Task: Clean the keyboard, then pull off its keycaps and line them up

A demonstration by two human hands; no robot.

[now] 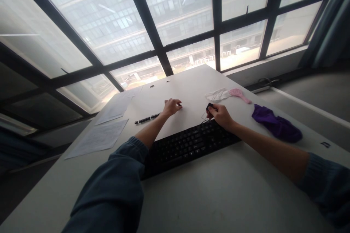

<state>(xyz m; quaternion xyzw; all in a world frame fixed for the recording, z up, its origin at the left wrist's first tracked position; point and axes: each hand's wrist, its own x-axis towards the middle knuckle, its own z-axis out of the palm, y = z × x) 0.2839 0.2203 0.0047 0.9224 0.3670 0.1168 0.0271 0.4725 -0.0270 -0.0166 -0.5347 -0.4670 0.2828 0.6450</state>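
My left hand [171,107] is over the white table beyond the keyboard, its thumb and forefinger pinched at a small black keycap [181,106] near the tabletop. My right hand [222,115] is closed around the dark handle of a keycap puller [210,106], whose thin wire sticks out to the left. Below both hands lies a black keyboard [188,142], slanted, its right end partly covered by my right hand and wrist. A row of black keycaps [147,118] runs to the left of my left hand, partly hidden by that forearm.
Sheets of paper [100,139] lie on the left of the white table [207,193]. To the right are a clear crumpled plastic bag [217,95], a pink hairbrush [238,94] and a purple cloth item [276,123]. Large windows [175,3] stand behind the table.
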